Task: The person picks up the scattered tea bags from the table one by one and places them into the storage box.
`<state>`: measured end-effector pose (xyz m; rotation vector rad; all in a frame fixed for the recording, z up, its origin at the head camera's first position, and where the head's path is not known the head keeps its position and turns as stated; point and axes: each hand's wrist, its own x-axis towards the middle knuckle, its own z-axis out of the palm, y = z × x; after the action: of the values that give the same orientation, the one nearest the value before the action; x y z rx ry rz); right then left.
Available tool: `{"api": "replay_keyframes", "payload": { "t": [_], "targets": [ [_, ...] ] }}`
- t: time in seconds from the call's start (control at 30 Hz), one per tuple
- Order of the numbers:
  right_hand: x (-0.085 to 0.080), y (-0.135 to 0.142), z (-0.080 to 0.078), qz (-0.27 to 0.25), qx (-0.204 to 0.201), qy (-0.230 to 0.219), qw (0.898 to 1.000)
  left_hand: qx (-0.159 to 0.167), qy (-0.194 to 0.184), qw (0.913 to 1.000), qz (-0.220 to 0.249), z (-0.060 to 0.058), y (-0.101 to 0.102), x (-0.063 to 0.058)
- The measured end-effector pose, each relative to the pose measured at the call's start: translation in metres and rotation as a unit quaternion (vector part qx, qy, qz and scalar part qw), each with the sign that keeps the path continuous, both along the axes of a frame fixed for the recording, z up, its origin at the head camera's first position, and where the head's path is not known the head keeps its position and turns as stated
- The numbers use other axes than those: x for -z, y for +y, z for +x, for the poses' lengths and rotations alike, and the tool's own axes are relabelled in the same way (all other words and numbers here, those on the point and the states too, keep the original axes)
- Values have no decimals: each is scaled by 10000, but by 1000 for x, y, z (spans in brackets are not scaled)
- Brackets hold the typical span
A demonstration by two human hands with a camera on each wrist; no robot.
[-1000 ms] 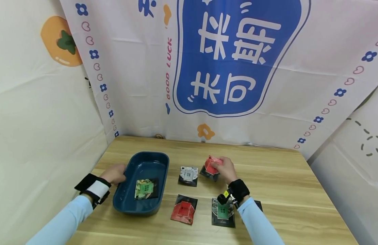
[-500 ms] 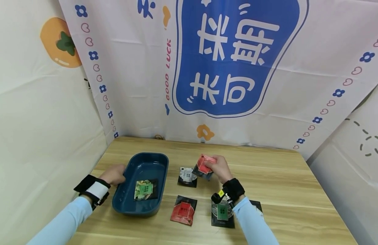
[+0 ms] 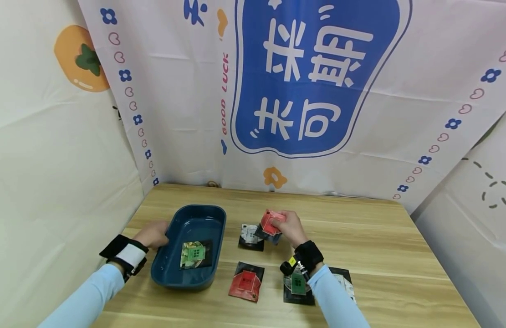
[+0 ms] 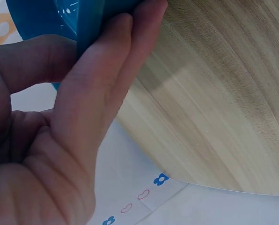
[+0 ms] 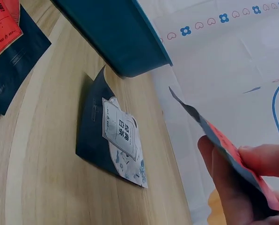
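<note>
Since a second ago, the right hand (image 3: pixel 291 229) has drifted left with a red-and-black sachet (image 3: pixel 270 223), so that in the head view it now overlaps the edge of a white-and-black sachet (image 3: pixel 250 237) on the table (image 3: pixel 359 237). Behind hangs a white cloth (image 3: pixel 187 91) printed GOOD LUCK, its blue panel (image 3: pixel 302 93) bearing the large characters 未, 来, 可 and 期. On the table's left side stands a dark blue tray (image 3: pixel 199 228); the left hand (image 3: pixel 153 233) grips its left wall, fingers on both faces, as the left wrist view shows. Inside the tray lies a green-labelled sachet (image 3: pixel 195 253). To its right lie a red sachet (image 3: pixel 247 281) and a dark sachet (image 3: pixel 298 291) with a green label, partly covered by the right wrist's gear. The held sachet, red label up in the head view, is pinched between thumb and fingers, off the table. From the right wrist it shows nearly edge-on, its back dark; that view alone makes 白茶 readable on the white label, and 红 on the lying red one.
</note>
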<state>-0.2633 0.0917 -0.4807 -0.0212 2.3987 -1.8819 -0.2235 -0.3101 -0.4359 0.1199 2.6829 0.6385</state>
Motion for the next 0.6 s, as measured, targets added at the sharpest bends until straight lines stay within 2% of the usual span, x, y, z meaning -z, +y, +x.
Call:
{"api": "replay_keyframes", "payload": {
  "t": [0.6],
  "targets": [
    [2,-11,3,-230,-119,-77,9996,89,81,9998,160,1,0,2]
  ]
}}
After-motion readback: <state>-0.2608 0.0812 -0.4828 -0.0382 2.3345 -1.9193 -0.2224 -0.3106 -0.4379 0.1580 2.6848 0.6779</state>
